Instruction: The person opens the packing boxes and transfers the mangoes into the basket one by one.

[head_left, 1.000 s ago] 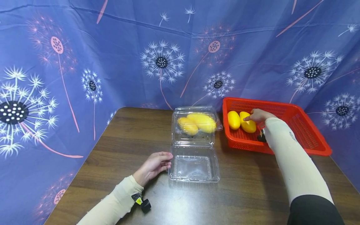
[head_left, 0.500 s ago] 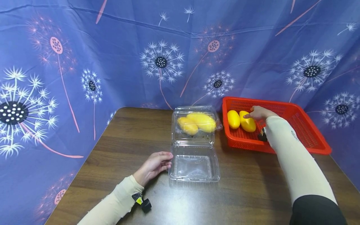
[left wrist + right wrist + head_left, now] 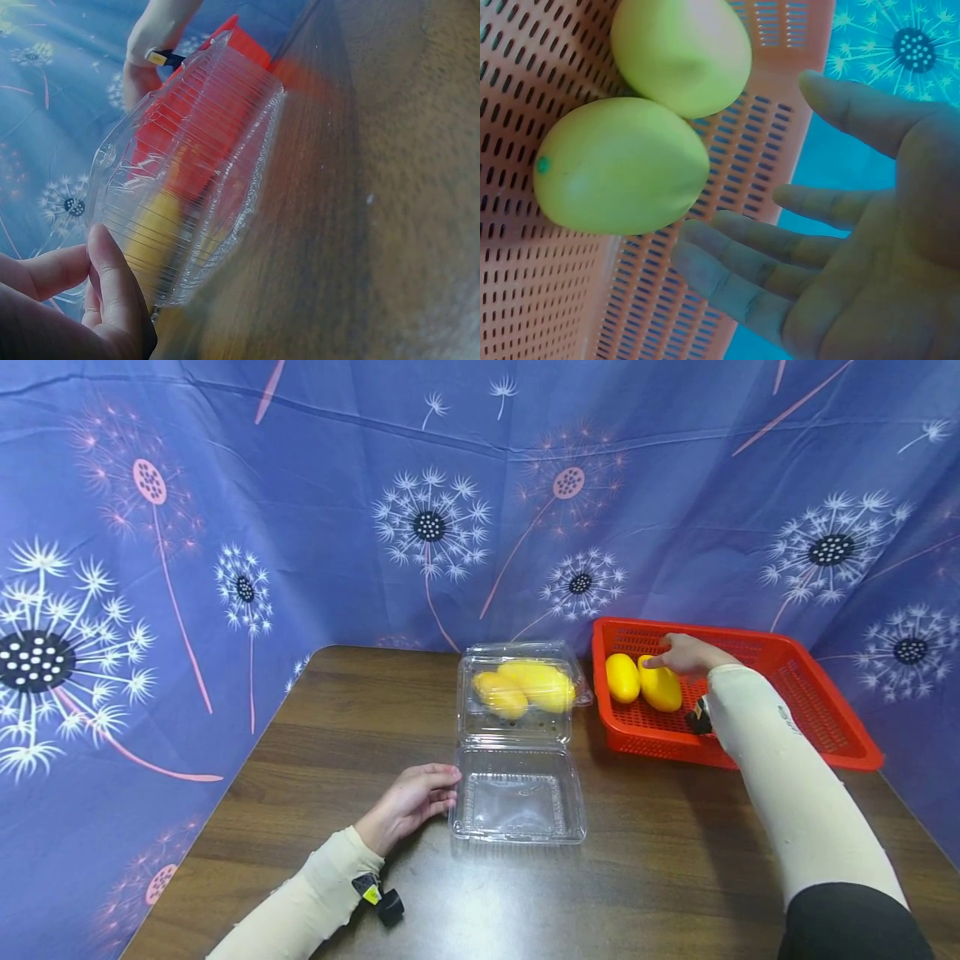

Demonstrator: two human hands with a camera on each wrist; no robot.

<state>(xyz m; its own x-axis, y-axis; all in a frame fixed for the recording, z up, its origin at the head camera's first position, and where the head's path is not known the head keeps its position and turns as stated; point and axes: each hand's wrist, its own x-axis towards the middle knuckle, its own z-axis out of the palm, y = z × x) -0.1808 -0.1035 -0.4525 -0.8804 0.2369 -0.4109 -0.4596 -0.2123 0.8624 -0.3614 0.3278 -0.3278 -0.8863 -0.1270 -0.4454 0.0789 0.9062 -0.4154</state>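
Observation:
My left hand (image 3: 408, 797) pinches the left rim of a clear plastic clamshell box (image 3: 517, 810) that lies unfolded on the table. Its thumb and forefinger meet at that rim in the left wrist view. Two yellow mangoes, a smaller one (image 3: 501, 695) and a larger one (image 3: 540, 683), lie side by side in the box's far half. Inside the red basket, my right hand (image 3: 690, 653) hovers with fingers spread and holds nothing. Close to it rest two more mangoes, the nearer mango (image 3: 660, 687) and the left mango (image 3: 622, 678). Fingertips and mango look apart in the right wrist view.
The red perforated basket (image 3: 840, 727) stands at the table's back right, just right of the box. A blue dandelion-print cloth (image 3: 315, 527) hangs behind the brown wooden table (image 3: 322, 718). Both wrists carry small black cameras.
My right hand has risen slightly over the basket, and its thumb has shifted a little up and left. My left hand, the box and the mangoes stay where they were.

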